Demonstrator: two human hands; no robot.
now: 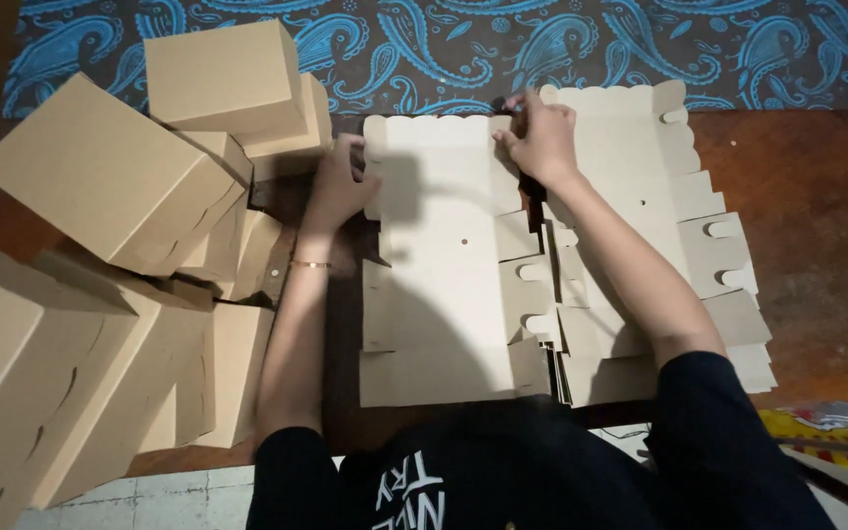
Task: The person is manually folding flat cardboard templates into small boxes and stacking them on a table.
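Two hands grip the flat cardboard sheet point(444, 265) at its far scalloped edge: left hand point(338, 186) closed on the left corner, right hand point(540, 137) pinching the right. It seems light, bendable; edges hold best.

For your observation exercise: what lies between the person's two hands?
In the head view, the far edge of a flat cardboard sheet spans between left hand and right hand.

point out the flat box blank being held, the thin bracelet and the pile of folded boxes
flat box blank point(439, 285), head view, its middle panel
thin bracelet point(310, 263), head view, band on left wrist
pile of folded boxes point(110, 177), head view, top box's face
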